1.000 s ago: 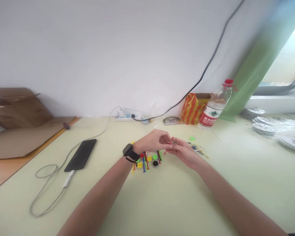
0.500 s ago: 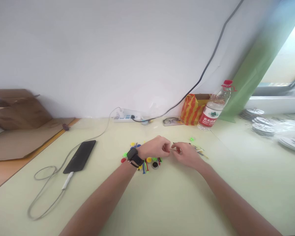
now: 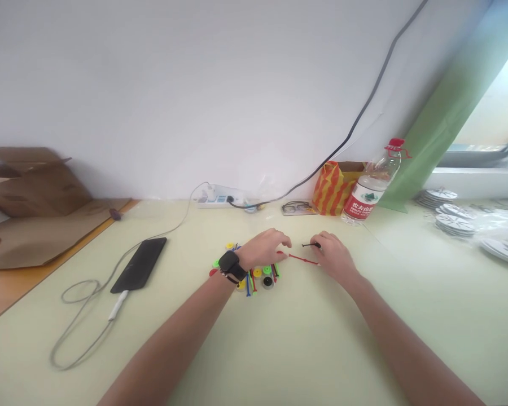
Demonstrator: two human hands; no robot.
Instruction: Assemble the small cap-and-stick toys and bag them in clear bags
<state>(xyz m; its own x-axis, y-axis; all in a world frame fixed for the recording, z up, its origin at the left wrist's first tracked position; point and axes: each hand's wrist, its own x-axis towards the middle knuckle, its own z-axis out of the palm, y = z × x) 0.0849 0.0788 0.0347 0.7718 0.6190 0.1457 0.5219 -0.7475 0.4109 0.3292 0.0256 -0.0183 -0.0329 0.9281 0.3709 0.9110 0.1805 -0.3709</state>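
My left hand [image 3: 267,248], with a black watch [image 3: 229,261] on its wrist, hovers above a group of small colourful plastic parts [image 3: 254,282]. Its thumb and forefinger are apart with nothing between them. A thin red plastic stick [image 3: 303,259] lies between my hands, one end near my left fingertips, the other by my right hand [image 3: 334,255]. The fingers of my right hand are closed on a short black plastic stick [image 3: 310,245], which points left. My left hand and wrist cover some of the coloured parts.
A phone [image 3: 139,265] on a charging cable lies at left, beside an open cardboard box [image 3: 34,197]. Along the wall are a power strip [image 3: 218,198], eyeglasses [image 3: 297,207], a striped bag [image 3: 332,189] and a water bottle [image 3: 366,194]. Stacked white discs [image 3: 455,220] are at right.
My hands have moved apart from where they met. The red stick now lies on the table, my left fingers have spread, and a black stick shows at my right fingertips.
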